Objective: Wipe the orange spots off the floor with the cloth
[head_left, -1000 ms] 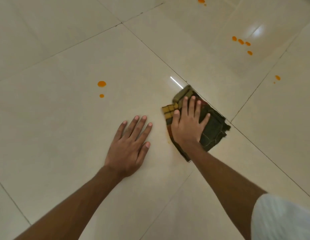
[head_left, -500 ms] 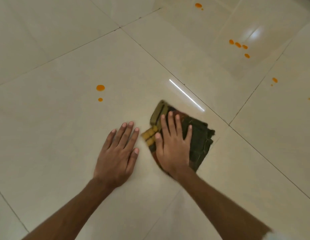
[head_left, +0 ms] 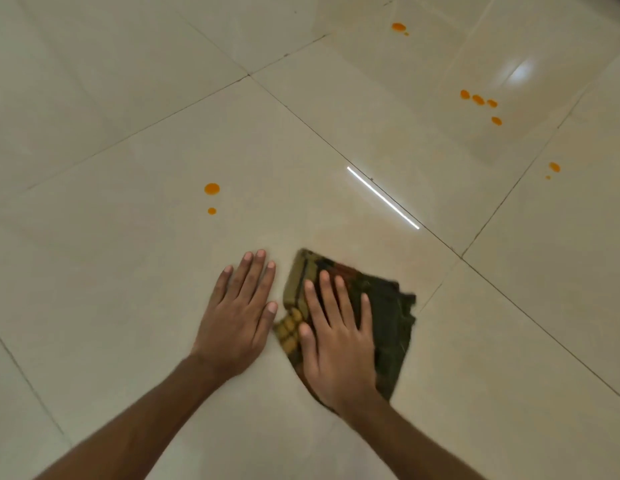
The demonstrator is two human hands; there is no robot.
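Glossy cream floor [head_left: 135, 306] tiles, crossed by thin dark grout lines, fill the whole view, with a bright streak of reflected light [head_left: 383, 198] lying along one joint. Both hands are flat on the floor, palms down. The left hand [head_left: 237, 317] rests bare on the tile, its fingers [head_left: 256, 271] stretched out and close together, holding nothing. The right hand [head_left: 336, 341] presses down on a folded cloth [head_left: 391, 327], dark green with a yellow checked edge, fingers spread flat over it rather than curled around it; the cloth lies just beside the left hand, its yellow corner nearly meeting the left thumb. Two orange spots [head_left: 211, 189], one large and one small, sit on the same tile well ahead of the left hand. A cluster of four spots [head_left: 478, 99] lies farther off on the tile to the upper right, another pair [head_left: 399, 27] near the top edge, and one more pair [head_left: 554, 167] toward the right. A faint orange tinge shows on the tile just ahead of the cloth.
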